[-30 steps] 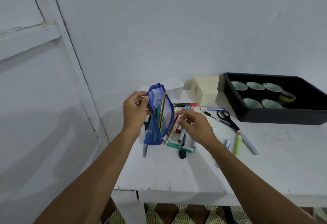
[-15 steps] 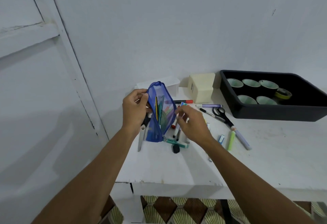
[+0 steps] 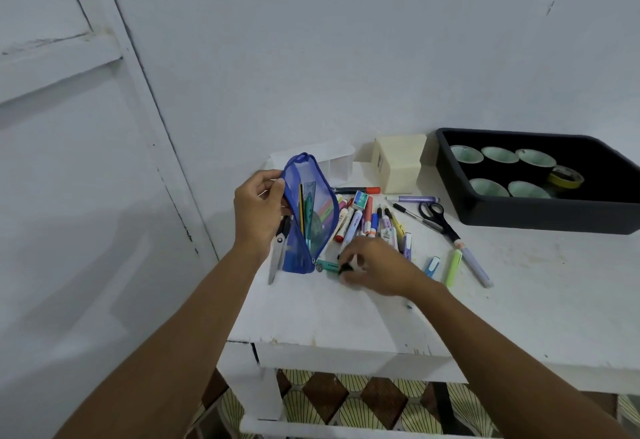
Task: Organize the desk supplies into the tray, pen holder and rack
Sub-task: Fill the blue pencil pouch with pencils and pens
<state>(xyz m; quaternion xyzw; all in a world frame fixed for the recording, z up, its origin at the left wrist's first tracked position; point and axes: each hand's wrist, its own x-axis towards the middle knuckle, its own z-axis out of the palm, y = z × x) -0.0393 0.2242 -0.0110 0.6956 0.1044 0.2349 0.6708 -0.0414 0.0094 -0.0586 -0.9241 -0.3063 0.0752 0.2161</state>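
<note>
Gripping the rear edge of a blue mesh pouch (image 3: 306, 216) between thumb and fingers, the left hand (image 3: 258, 211) holds it upright on the white tabletop (image 3: 519, 300) with its zipped mouth gaping. Through the translucent mesh show a yellow pencil, a green ruler-like piece and pastel strips, all standing on end. The right hand (image 3: 375, 265) rests palm-down just right of the pouch's foot, fingers curled over a small black object (image 3: 346, 268) beside a teal marker (image 3: 329, 266); whether the fingers are clamped on it cannot be told.

Behind the right hand lies a loose cluster of markers and pens (image 3: 369, 218), cylindrical, with red, blue, purple and yellow caps. A pair of grey-bladed scissors (image 3: 277, 255) lies left of the pouch, touching it. Black-handled scissors (image 3: 438, 218), a green highlighter (image 3: 453, 267) and a lilac pen (image 3: 476, 267) lie further right, well apart from the pouch.

At the wall stands a clear plastic compartmented pen holder (image 3: 337, 161), with a cream rectangular block (image 3: 398, 161) beside it. A black plastic tray (image 3: 540, 220) with rounded corners sits at the right, holding five pale-green glazed bowls (image 3: 498, 154) and a roll of yellow tape (image 3: 566, 177).
</note>
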